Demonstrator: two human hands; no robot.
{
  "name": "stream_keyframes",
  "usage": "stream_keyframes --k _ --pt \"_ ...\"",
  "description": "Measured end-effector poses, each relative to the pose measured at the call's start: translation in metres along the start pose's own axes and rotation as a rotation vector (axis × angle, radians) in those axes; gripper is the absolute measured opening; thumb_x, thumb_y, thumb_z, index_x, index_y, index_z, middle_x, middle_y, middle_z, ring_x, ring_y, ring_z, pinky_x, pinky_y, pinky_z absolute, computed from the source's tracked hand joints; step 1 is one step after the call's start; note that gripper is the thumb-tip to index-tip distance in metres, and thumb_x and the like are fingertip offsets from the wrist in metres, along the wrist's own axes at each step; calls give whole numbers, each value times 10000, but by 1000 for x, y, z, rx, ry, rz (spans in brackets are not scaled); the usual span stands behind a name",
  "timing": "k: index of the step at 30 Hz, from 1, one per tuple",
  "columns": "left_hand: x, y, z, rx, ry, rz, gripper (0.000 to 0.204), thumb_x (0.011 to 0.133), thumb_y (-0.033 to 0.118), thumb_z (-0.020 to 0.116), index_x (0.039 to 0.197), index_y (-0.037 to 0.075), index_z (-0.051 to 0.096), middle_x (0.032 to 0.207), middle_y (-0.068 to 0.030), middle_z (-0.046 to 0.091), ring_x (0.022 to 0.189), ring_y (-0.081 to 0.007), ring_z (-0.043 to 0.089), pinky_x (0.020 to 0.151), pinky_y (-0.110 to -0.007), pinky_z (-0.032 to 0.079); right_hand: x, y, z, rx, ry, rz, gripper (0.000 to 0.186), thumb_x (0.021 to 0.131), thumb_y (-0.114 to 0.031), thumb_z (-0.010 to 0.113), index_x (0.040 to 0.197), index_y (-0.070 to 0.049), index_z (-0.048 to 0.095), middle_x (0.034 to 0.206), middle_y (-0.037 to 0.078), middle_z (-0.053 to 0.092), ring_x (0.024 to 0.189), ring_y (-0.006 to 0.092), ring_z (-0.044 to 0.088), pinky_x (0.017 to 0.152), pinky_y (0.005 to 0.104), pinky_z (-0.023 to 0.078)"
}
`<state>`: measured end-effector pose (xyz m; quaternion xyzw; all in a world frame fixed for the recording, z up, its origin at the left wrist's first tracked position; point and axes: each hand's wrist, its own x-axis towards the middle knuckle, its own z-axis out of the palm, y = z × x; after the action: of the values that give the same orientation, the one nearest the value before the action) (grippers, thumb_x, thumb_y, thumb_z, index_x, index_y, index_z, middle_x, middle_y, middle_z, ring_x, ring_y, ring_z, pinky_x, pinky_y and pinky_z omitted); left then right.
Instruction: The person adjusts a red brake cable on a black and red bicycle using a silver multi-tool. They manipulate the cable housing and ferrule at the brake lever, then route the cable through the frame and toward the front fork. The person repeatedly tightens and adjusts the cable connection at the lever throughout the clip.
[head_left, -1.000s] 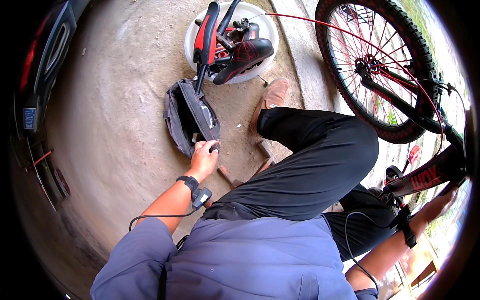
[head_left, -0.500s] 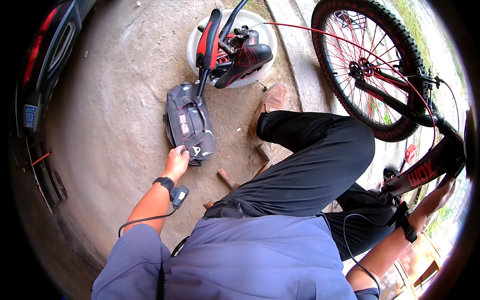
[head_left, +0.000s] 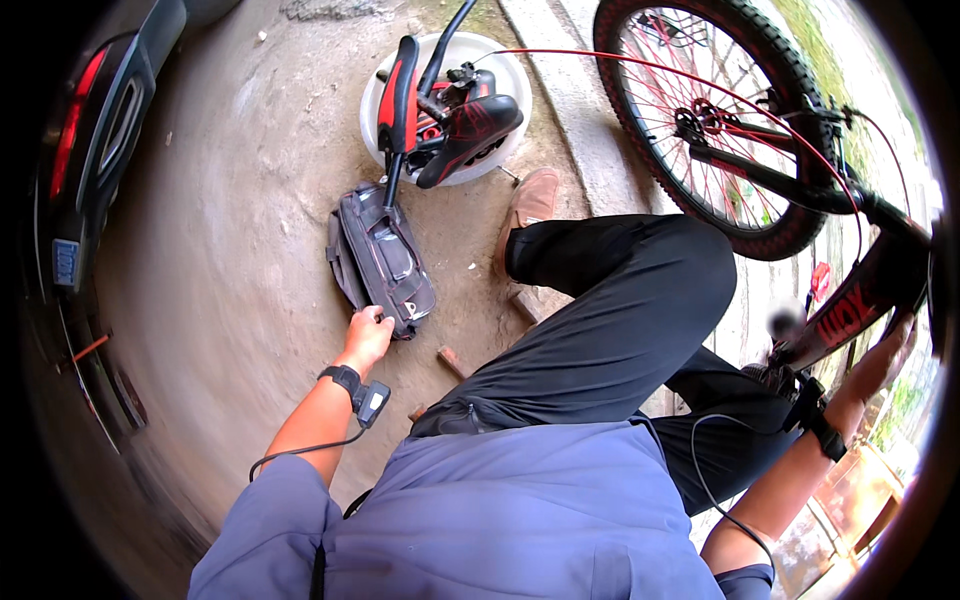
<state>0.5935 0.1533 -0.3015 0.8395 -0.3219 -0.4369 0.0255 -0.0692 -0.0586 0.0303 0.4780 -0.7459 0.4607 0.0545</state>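
A dark grey fabric tool bag [head_left: 385,255] lies on the ground in front of me, its straps slumped to its left side. At its near end my left hand [head_left: 368,336] is closed, the fingers pinching the bag's edge; the exact part they grip is too small to make out. Far to the right, a black bicycle frame [head_left: 855,310] with red lettering leans at an angle. My right hand [head_left: 890,358] lies along the frame's underside, closed round it, with the fingertips partly hidden.
A white round tub [head_left: 515,75] holds a black-and-red bicycle saddle [head_left: 480,135] and other bike parts. The bicycle's wheel [head_left: 720,120] is at upper right, a red cable [head_left: 690,70] running across it. Bricks [head_left: 453,362] lie by my leg. A vehicle's rear [head_left: 105,110] is on the left.
The bag's straps and label have tipped over to its left side, baring more of its top. My left hand stays at the near end. The right hand still holds the frame; the view has shifted slightly.
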Motion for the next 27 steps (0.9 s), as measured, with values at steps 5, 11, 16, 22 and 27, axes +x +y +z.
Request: stream_keyframes --k 5,11,16,22,27 --pt "-5 13 -13 -29 50 43 481 881 246 658 1253 -56 619 1205 -265 628 1090 -323 634 941 -401 503 -1 8 4 111 2 29 508 1067 -329 436 1406 44 492 1386 154 559 1281 238 529 1113 350 370" --pt "-15 51 -40 -174 -42 -15 448 963 196 611 1359 7 522 1095 -88 637 791 -125 604 589 -258 508 -14 -29 10 247 -32 -91 452 1043 -303 520 1347 32 528 1286 136 619 1206 209 575 1084 313 392" --pt "-26 119 -53 -192 -6 141 403 957 192 622 1314 14 560 1110 -66 654 847 -124 618 652 -266 504 -8 12 -15 440 50 -150 382 1051 -224 474 1254 68 615 1293 163 612 1221 239 593 1120 339 403" --pt "-51 222 -80 -343 100 449 336 973 187 631 1253 4 594 1050 -48 673 853 -90 614 697 -246 500 -30 -24 -39 728 -28 -128 306 1022 -232 544 1129 30 662 1078 125 684 1031 206 622 981 337 440" --pt "-61 299 -107 -335 151 623 303 1008 181 586 1257 8 594 1124 -59 653 931 -95 628 774 -243 507 -30 -8 -63 747 -2 -126 325 1027 -230 527 1154 46 643 1105 156 692 1065 239 651 998 362 460"
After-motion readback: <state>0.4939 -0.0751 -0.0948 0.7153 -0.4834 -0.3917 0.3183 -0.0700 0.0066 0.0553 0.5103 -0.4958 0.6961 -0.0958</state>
